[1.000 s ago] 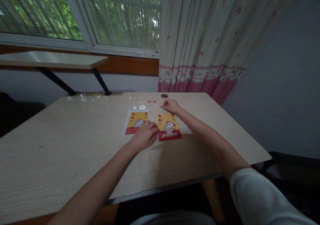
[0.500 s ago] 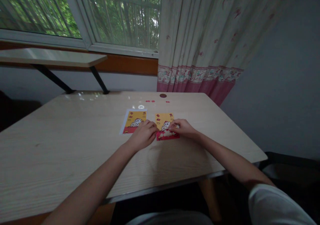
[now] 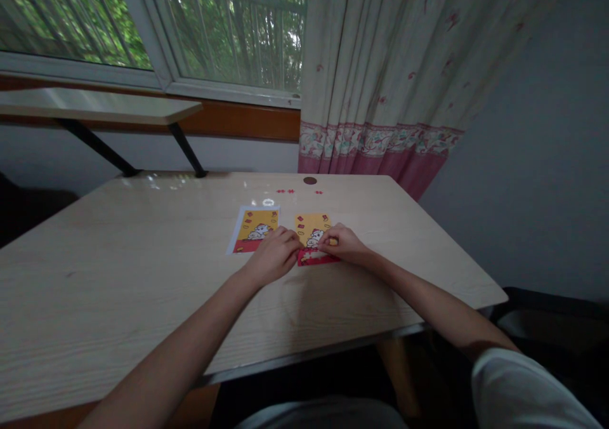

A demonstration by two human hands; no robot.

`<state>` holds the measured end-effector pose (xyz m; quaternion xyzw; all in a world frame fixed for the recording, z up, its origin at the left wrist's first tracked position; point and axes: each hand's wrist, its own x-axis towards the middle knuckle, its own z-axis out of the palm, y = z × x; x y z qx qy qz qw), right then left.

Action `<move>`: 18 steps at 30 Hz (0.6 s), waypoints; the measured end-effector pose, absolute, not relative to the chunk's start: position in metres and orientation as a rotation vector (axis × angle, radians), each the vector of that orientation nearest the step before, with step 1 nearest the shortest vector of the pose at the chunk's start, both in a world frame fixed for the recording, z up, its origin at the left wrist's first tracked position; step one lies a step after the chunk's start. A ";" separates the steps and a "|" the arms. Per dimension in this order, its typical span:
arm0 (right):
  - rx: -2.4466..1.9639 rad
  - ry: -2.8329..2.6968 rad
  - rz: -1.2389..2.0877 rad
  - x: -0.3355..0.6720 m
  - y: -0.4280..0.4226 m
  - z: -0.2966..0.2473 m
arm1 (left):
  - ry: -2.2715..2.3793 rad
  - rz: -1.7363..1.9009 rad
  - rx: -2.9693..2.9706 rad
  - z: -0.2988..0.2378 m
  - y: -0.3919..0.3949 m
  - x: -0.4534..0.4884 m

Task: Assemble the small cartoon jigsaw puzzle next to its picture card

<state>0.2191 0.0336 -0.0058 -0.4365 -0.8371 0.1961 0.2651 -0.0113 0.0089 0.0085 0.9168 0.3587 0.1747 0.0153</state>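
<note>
A jigsaw puzzle (image 3: 306, 222) lies on the table, yellow above and red below, with a white cartoon animal in the middle. A gap shows in its red lower part. My left hand (image 3: 276, 254) rests at the puzzle's left edge, fingers curled together against it. Over the right side of the puzzle, my right hand (image 3: 348, 246) is closed in a pinch at the top of the gap. A small red puzzle piece seems to be at its fingertips, mostly hidden by them. Left of the puzzle, partly under my left hand, is a matching picture sheet (image 3: 252, 221) with a pale border.
Beyond the puzzle lie several loose red puzzle pieces (image 3: 290, 191) and, farther right, another red piece (image 3: 318, 192). A dark round spot (image 3: 310, 180) is near the table's back edge. A raised shelf (image 3: 104, 106) stands at the back left; a curtain (image 3: 380, 86) hangs behind.
My right hand has shifted slightly left, its pinched fingertips now nearer the middle of the puzzle. My left hand has stayed at the puzzle's left edge.
</note>
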 end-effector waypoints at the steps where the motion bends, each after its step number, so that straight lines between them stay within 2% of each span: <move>1: -1.167 -2.268 0.502 0.220 0.035 -0.006 | 1.114 0.542 2.856 0.009 0.009 -0.011; 18: -1.370 -2.211 0.344 0.233 0.037 -0.016 | 1.021 0.523 2.831 -0.001 0.010 -0.007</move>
